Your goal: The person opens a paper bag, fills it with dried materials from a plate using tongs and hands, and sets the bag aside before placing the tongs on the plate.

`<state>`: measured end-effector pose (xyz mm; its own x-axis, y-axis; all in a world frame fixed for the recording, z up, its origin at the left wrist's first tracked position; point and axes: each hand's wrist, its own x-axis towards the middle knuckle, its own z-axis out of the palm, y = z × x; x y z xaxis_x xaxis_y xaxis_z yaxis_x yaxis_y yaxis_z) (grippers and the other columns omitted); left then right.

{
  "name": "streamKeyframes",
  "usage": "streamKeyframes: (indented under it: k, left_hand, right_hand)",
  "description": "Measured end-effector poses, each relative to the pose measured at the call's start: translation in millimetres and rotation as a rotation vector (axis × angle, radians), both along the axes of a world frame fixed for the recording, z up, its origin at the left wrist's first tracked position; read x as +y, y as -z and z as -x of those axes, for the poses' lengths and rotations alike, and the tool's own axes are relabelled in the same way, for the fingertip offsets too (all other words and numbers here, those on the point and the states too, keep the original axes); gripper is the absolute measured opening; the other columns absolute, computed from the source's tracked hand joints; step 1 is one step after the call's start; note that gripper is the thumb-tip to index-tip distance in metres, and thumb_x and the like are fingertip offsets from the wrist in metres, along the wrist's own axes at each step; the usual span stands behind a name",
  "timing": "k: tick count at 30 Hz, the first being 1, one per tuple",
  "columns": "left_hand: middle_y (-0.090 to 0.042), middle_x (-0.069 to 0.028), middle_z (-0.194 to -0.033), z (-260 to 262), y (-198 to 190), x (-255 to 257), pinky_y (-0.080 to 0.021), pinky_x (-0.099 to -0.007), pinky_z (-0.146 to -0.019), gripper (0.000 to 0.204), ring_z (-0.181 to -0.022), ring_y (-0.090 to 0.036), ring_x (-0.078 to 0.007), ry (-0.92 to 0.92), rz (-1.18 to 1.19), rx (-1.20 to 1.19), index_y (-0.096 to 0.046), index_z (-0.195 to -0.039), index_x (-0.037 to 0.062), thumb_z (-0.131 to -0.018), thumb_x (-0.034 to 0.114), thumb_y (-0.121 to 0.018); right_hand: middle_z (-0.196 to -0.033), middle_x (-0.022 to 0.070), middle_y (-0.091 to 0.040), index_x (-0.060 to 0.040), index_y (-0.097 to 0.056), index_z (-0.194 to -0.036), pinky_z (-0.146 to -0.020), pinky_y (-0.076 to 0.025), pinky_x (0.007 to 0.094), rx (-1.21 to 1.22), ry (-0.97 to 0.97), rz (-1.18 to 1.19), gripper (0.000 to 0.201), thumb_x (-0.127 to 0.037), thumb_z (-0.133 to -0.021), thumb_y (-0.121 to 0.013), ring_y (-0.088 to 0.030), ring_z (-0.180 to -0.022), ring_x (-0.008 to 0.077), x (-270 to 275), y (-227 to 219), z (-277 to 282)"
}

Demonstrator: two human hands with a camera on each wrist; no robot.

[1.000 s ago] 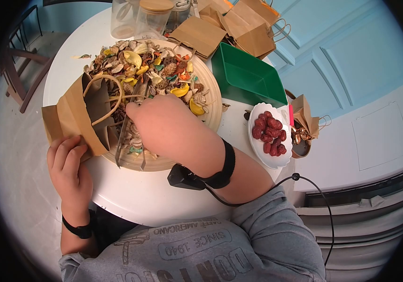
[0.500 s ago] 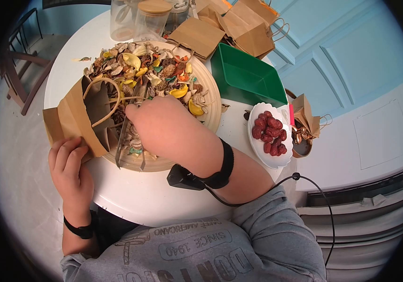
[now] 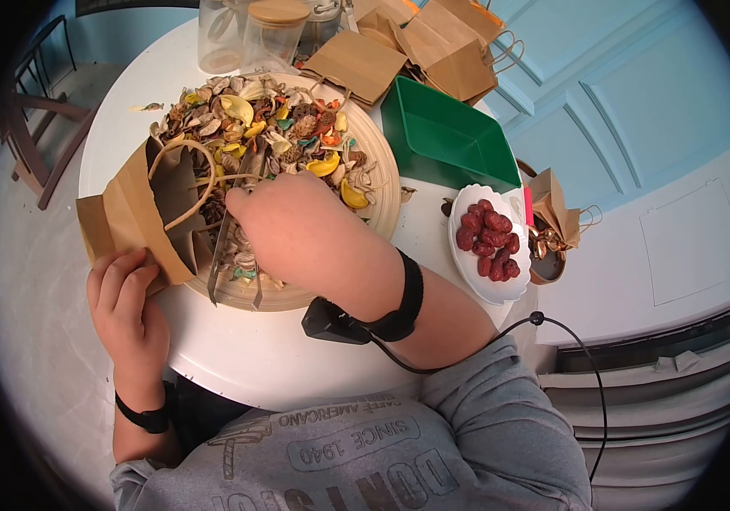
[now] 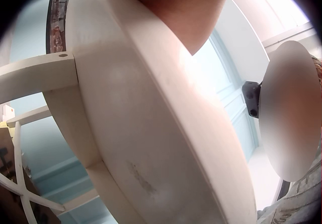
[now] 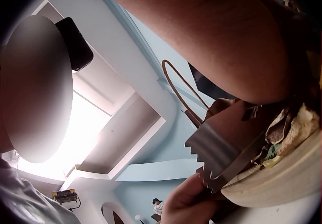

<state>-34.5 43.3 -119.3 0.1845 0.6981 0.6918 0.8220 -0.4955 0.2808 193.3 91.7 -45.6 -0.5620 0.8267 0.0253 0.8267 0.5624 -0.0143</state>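
Note:
A brown paper bag (image 3: pixel 131 213) with twisted handles stands tilted at the left of a round wooden tray (image 3: pixel 378 170), its mouth facing the tray. My left hand (image 3: pixel 131 302) holds the bag's near lower side with curled fingers. Dried potpourri (image 3: pixel 237 119), with petals, cones and yellow pieces, covers much of the tray. My right hand (image 3: pixel 314 226) grips metal tongs (image 3: pixel 222 251) over the potpourri, its fingers mostly hidden under the back of the hand. In the right wrist view the tongs' serrated ends (image 5: pixel 214 151) show, close by the tray's rim.
A green box (image 3: pixel 450 140) stands right of the tray, near a white scalloped dish (image 3: pixel 514 289) of red dates (image 3: pixel 488 238). Lidded jars (image 3: pixel 275 38) and several folded paper bags (image 3: pixel 356 64) sit at the back. A cable (image 3: pixel 599 383) runs from the right wrist.
Almost nothing differs. Both hands, the bag and the tongs keep their places, with only a slight shift of the view.

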Motion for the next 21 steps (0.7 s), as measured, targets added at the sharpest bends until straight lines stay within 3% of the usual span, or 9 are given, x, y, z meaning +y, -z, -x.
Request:
streamKeyframes:
  k: [21]
  left_hand:
    - [-0.065,-0.0138,-0.104,1.0,1.8,0.3,-0.045,-0.0413,-0.093,0.034,-0.104,-0.057,-0.0351,0.005,0.012,-0.010,-0.063,-0.089,-0.0023,-0.061,-0.016,-0.048]
  right_hand:
    - [-0.079,0.0143,-0.068,-0.0023,-0.062,-0.096,-0.069,-0.053,0.0420,0.010,0.000,0.011,0.019,-0.007,-0.077,-0.062,-0.068,-0.075,0.0327,0.4,-0.8,0.4]
